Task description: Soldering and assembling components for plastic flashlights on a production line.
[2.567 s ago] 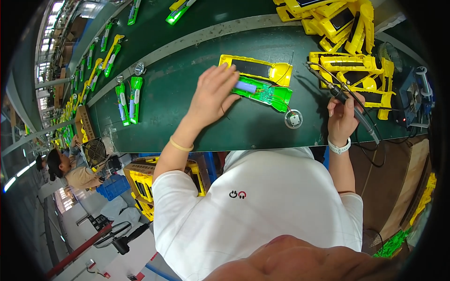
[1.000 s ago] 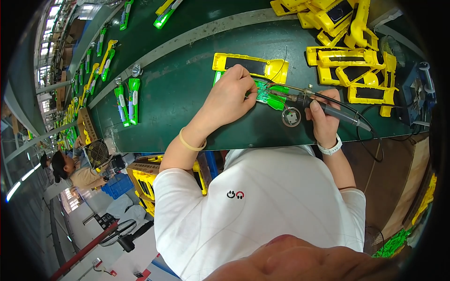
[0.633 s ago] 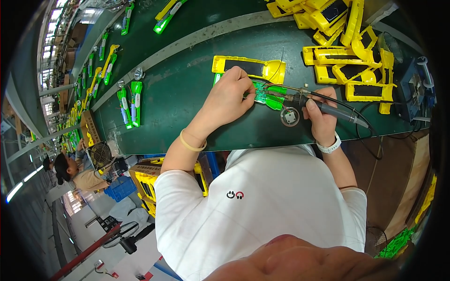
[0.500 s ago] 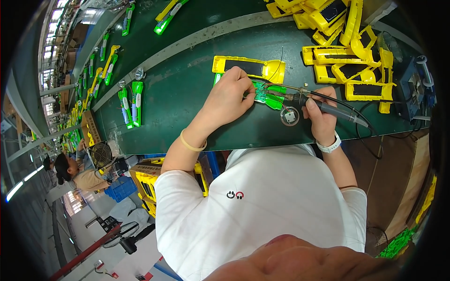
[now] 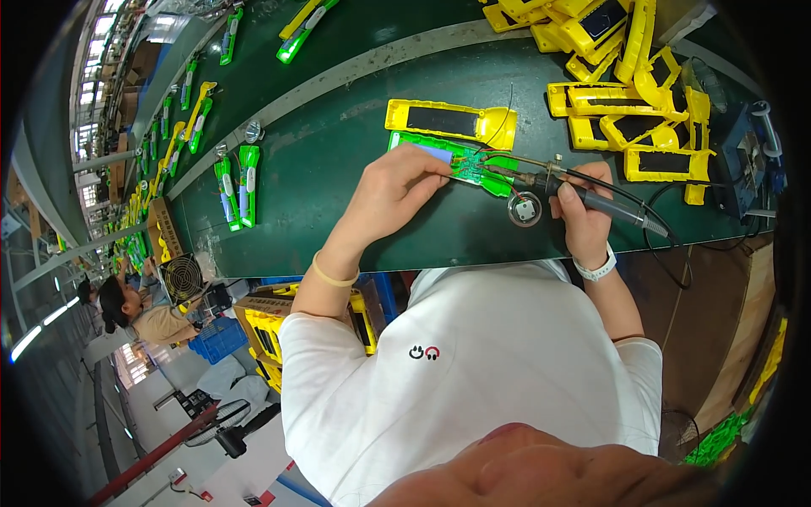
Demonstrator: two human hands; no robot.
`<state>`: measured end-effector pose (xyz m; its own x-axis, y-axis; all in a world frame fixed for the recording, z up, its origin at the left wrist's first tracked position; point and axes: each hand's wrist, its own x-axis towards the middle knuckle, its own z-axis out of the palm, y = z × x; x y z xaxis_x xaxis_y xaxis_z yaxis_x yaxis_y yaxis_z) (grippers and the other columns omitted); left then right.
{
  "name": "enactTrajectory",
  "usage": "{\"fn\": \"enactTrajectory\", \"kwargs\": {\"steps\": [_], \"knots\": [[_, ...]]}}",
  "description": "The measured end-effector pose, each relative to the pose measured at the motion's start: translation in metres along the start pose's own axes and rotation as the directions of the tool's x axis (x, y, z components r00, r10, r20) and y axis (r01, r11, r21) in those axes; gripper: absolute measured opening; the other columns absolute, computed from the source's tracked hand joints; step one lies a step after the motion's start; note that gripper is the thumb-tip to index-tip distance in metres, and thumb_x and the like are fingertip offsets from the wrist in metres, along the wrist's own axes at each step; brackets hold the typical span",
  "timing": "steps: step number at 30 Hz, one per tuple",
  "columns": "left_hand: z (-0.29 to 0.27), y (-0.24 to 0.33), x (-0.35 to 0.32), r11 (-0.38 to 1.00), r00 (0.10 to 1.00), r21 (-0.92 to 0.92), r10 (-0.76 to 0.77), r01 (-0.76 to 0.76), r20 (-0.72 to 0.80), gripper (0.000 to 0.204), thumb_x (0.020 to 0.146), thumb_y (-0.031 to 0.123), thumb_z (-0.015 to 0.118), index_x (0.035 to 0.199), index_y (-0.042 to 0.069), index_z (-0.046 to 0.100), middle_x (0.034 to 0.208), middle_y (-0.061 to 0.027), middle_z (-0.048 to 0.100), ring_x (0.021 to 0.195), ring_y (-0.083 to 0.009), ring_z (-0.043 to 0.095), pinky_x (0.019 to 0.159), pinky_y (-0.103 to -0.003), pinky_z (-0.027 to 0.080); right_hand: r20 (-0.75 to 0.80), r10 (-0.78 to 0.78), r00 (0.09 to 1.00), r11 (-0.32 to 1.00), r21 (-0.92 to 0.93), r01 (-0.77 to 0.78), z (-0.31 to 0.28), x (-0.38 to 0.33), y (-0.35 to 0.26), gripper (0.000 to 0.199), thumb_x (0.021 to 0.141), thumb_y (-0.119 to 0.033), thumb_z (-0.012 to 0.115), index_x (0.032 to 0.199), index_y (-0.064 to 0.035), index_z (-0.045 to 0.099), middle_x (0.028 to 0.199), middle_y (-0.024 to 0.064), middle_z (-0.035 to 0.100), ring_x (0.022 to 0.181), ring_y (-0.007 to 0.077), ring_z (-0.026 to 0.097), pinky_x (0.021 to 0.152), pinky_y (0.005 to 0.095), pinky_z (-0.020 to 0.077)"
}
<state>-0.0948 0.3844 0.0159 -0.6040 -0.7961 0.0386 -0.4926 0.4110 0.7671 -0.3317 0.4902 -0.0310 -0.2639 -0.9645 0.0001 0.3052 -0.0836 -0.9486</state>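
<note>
Head view: left hand (image 5: 397, 182) curled, fingertips pinched on the green circuit-board assembly (image 5: 460, 160) lying on the green workbench (image 5: 338, 169), just in front of a yellow flashlight shell (image 5: 448, 121). Right hand (image 5: 583, 215) closed around the soldering iron (image 5: 591, 196), tip resting at the board's right end, close to the left fingertips. Risks, judged from this: burnt fingers if the tip slips; a board shifting under too light a pinch, smearing the joint; the iron's cord (image 5: 676, 245) snagging and tugging the tip off. Small round part (image 5: 525, 209) sits just beside the iron. Containers: cardboard box (image 5: 270, 325) below the bench edge holding yellow shells; blue crate (image 5: 218, 338) beside it, contents unclear. Heap of yellow shells (image 5: 625, 84) loose on the bench, not boxed.
</note>
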Motion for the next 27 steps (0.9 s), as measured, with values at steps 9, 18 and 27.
{"fn": "enactTrajectory", "kwargs": {"steps": [9, 18, 27], "knots": [[0.013, -0.015, 0.008, 0.879, 0.907, 0.246, 0.421, -0.409, 0.002, 0.023, 0.067, -0.001, 0.070, 0.088, 0.008, 0.066, 0.078, -0.0056, 0.057, 0.075, -0.0220, 0.058, 0.064, -0.032, 0.048, -0.002, -0.005, 1.000, 0.999, -0.042, 0.005, -0.003, 0.001, 0.002, 0.022, 0.085, -0.008, 0.060, 0.093, -0.0054, 0.040, 0.073, 0.0023, 0.050, 0.057, 0.0053, 0.045, 0.051, 0.0193, 0.0388], [0.011, -0.010, 0.011, 0.800, 0.872, 0.354, 0.473, -0.485, 0.127, 0.018, 0.068, 0.005, 0.066, 0.086, 0.006, 0.064, 0.077, -0.0065, 0.053, 0.076, -0.0225, 0.055, 0.064, -0.032, 0.047, 0.071, 0.012, 0.997, 0.992, -0.125, -0.003, -0.007, 0.002, 0.006, 0.022, 0.083, -0.005, 0.062, 0.091, -0.0041, 0.042, 0.077, 0.0015, 0.050, 0.065, 0.0044, 0.044, 0.058, 0.0199, 0.0394], [0.011, -0.010, 0.012, 0.743, 0.844, 0.409, 0.511, -0.529, 0.164, 0.026, 0.063, 0.002, 0.070, 0.088, 0.007, 0.067, 0.076, -0.0047, 0.053, 0.075, -0.0204, 0.056, 0.063, -0.031, 0.049, 0.089, 0.044, 0.995, 0.988, -0.153, -0.030, -0.005, 0.003, 0.008, 0.022, 0.083, -0.005, 0.063, 0.090, -0.0044, 0.042, 0.076, 0.0009, 0.050, 0.064, 0.0040, 0.044, 0.056, 0.0194, 0.0385]]}}
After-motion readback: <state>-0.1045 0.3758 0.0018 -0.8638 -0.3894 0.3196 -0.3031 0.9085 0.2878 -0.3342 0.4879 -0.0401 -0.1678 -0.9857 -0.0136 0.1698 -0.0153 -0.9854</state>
